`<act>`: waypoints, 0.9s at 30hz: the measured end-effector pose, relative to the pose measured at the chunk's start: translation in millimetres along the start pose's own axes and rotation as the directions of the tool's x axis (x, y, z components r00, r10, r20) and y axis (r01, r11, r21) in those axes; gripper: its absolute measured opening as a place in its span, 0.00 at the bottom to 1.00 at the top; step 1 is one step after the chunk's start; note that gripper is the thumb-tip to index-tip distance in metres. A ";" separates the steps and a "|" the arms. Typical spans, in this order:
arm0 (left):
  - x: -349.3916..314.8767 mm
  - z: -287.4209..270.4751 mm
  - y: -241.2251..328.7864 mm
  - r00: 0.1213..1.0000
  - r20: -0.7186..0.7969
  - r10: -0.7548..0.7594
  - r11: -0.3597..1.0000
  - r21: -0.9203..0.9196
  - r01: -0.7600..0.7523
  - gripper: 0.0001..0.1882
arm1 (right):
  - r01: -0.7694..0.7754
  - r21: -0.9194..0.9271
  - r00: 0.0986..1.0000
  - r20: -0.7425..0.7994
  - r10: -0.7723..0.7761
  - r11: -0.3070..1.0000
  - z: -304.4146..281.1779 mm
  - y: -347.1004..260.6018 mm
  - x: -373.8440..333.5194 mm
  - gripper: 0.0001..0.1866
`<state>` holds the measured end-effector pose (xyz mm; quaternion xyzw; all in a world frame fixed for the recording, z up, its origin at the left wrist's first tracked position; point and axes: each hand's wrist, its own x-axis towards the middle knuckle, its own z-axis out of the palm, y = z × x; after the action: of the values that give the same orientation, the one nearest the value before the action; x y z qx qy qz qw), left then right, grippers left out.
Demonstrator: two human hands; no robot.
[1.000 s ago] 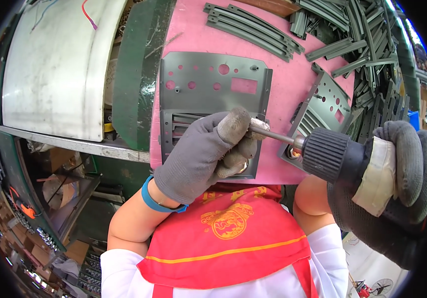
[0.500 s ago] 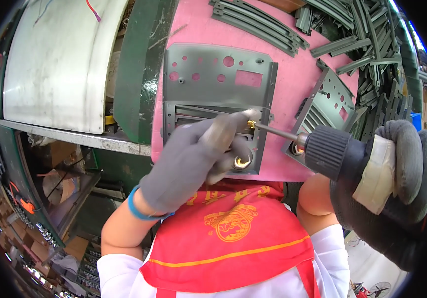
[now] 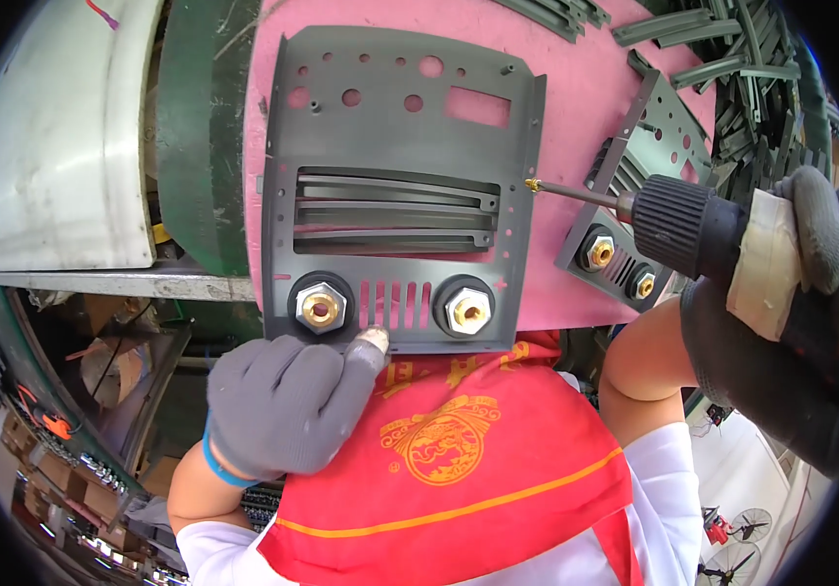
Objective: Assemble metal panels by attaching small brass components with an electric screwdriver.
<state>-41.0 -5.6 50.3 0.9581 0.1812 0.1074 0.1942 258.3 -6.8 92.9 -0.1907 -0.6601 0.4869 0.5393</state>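
1. The grey metal panel (image 3: 390,142) lies flat on the pink-topped counter (image 3: 586,83); its middle serves as the clock's centre.
2. Two brass connectors with silver hex nuts and black collars sit in its lower part: one (image 3: 321,308) at 7 o'clock, the other (image 3: 468,311) at 5 o'clock.
3. Grey slats (image 3: 395,211) show within the wide central opening.
4. The left hand (image 3: 293,402), in a grey glove, is at 7 o'clock, fingers curled and thumb at the panel's lower edge; whether its grip is clamped there, one cannot tell.
5. The right hand (image 3: 812,322), gloved and at 4 o'clock, has its grip closed around a black power driver (image 3: 678,225) wrapped with pale tape.
6. The driver's bit (image 3: 581,194) points toward 9 o'clock, a small brass-coloured piece (image 3: 534,185) at its tip, by the panel's right edge.
7. A second panel (image 3: 646,146), tilted, lies at 3 o'clock, with more grey strips (image 3: 752,93) heaped beyond it toward 2 o'clock.
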 end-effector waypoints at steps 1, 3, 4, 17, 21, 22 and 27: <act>2.8 -3.5 -0.8 1.000 0.006 0.002 1.000 -0.006 -0.002 0.18 | -0.008 0.002 1.000 -0.004 0.008 1.000 -4.0 -0.2 -2.0 0.15; 8.1 -4.9 -2.4 1.000 0.017 0.013 1.000 0.024 -0.013 0.18 | -0.023 0.005 1.000 -0.007 0.023 1.000 -8.7 -0.7 -7.5 0.15; 10.5 -2.7 -3.3 0.999 0.053 -0.006 1.000 0.024 0.005 0.18 | -0.029 0.007 1.000 -0.007 0.029 1.000 -10.2 -2.5 -9.9 0.16; 6.2 7.2 -5.8 1.000 -0.005 -0.022 0.999 -0.037 0.022 0.19 | -0.126 0.053 0.992 0.001 0.127 0.991 -18.6 3.3 -25.0 0.16; 6.4 7.6 -6.1 1.000 0.002 -0.030 0.999 -0.043 0.030 0.18 | -0.145 0.068 0.989 0.013 0.145 0.987 -16.8 8.8 -22.7 0.16; 6.3 7.6 -6.5 1.000 0.000 -0.019 0.999 -0.044 0.019 0.18 | -0.149 0.070 0.989 0.016 0.148 0.986 -16.1 9.7 -23.5 0.16; 5.3 9.1 -9.0 1.000 -0.008 -0.007 1.000 -0.028 0.007 0.18 | -0.177 0.080 0.984 0.032 0.175 0.981 -22.2 6.6 -28.2 0.17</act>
<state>-36.4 1.1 39.0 0.9542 0.1839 0.1133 0.2072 286.2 -16.1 71.2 -0.2200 -0.6267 0.5617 0.4934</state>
